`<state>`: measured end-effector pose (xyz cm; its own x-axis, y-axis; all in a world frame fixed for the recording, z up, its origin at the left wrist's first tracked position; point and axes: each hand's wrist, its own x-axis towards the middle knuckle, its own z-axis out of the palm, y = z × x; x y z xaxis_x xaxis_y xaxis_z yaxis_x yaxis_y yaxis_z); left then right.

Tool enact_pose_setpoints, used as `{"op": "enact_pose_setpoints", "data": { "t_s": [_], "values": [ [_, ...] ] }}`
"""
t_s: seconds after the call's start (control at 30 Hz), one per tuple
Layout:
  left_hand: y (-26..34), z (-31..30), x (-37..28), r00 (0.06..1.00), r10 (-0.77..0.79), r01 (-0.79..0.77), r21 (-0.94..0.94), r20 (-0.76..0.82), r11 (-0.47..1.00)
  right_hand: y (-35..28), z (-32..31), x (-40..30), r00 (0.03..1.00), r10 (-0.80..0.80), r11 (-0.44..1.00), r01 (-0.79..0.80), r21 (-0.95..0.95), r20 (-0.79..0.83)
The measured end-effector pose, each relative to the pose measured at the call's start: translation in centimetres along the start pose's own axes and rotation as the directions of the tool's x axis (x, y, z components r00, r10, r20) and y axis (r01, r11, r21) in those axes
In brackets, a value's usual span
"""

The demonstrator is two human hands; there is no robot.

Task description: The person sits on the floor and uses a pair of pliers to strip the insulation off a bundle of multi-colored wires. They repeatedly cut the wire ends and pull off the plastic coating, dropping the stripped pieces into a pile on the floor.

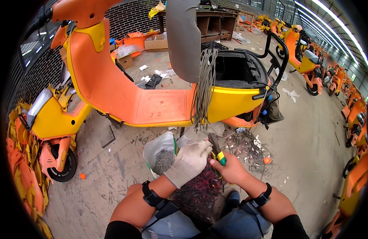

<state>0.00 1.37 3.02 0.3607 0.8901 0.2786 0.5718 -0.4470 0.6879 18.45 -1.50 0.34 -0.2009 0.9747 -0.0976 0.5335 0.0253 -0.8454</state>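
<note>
My right hand, bare, grips pliers with yellow and green handles, their dark jaws tilted up and to the left. Close beside the jaws is my left hand in a pale knit glove, fingers bent together. A small red tip shows by its fingertips; what it belongs to is hidden. Below both hands lies a heap of red and dark wire scraps. A white bag holding grey wire pieces stands left of the glove. Ahead, a bundle of grey wires drapes over the scooter's side.
An orange and yellow scooter stands across the front, its grey seat raised over an open black compartment. More scrap litters the floor at right. Another scooter and stacked panels are at left. Scooters line the right; a person is far off.
</note>
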Motion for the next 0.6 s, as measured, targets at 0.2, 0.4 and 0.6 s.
{"op": "enact_pose_setpoints", "data": {
  "t_s": [0.2, 0.4, 0.6],
  "values": [
    [0.2, 0.1, 0.0, 0.996, -0.084, 0.084, 0.015, 0.016, 0.996, -0.2, 0.3, 0.1, 0.998, 0.027, 0.996, -0.032, -0.084, -0.052],
    [-0.4, 0.6, -0.2, 0.998, -0.019, 0.023, 0.066, -0.058, 0.998, -0.6, 0.5, 0.2, 0.998, 0.018, 0.988, -0.028, -0.154, -0.062],
    [-0.3, 0.7, -0.5, 0.997, -0.016, 0.021, 0.079, -0.07, 0.997, -0.8, 0.5, 0.0, 0.997, 0.036, 0.989, -0.046, -0.139, -0.072]
  ]
}}
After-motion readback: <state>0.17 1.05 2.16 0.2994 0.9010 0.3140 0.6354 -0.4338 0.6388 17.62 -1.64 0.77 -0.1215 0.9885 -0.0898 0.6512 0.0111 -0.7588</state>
